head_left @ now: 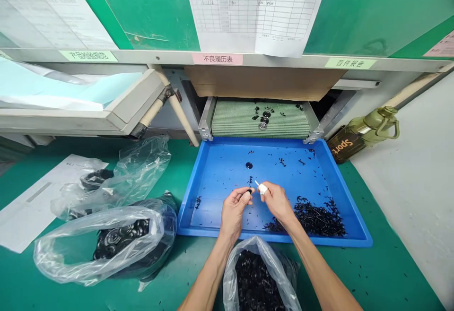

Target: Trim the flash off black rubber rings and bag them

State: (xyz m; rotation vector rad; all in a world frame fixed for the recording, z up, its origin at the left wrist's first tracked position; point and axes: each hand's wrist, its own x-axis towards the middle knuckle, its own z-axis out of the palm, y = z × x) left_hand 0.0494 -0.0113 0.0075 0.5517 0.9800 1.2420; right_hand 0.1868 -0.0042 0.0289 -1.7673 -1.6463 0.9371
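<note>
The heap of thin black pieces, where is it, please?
In the head view, the heap lies in the blue tray, at its near right corner, by the right hand.

Left hand [234,207] pinching a small black part [249,191] above a blue tray [213,171]; right hand [278,201] close beside it, something white [262,189] at its fingertips. Heap of thin black scraps [319,219] in the tray's near right corner. Green belt [234,122] beyond, bearing black pieces [263,125]. Open clear bag [231,278] of black parts in the foreground, another bag [158,250] leftward; olive bottle [375,125] at right
</note>
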